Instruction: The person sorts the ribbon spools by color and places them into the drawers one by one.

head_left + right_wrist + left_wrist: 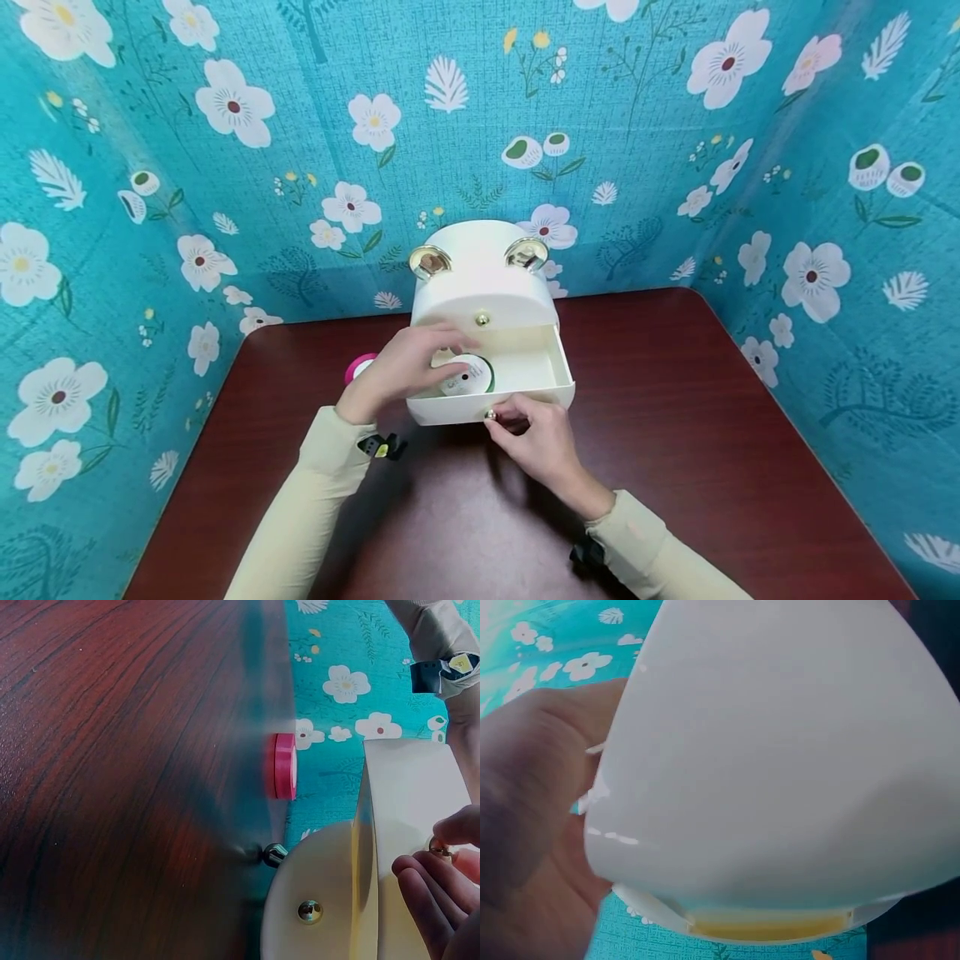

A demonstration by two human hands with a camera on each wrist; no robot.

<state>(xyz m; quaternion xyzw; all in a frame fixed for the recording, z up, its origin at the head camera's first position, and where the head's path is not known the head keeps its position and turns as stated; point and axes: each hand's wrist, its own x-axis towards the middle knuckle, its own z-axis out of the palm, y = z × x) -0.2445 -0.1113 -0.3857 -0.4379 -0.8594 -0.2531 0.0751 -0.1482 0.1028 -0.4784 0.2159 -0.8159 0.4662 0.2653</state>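
Note:
A white storage box (pixel 480 275) with two gold-rimmed ears stands on the table, its lower drawer (pixel 525 398) pulled out. Inside the drawer, toward its left, is a white disc-shaped ribbon spool (pixel 468 382) with a green edge. My left hand (pixel 401 367) reaches over the drawer's left side, fingers spread and thumb right at the spool's upper edge. In the left wrist view the box's white surface hides part of that hand (pixel 536 802). My right hand (pixel 540 437) pinches the drawer's small gold knob (pixel 440 847) between thumb and fingers.
A bright pink ribbon spool (pixel 284 766) stands on the table left of the box, partly behind my left hand in the head view. Another gold knob (pixel 482 318) sits on the box above the drawer. Floral teal cloth (pixel 465 125) surrounds the dark red table (pixel 675 433).

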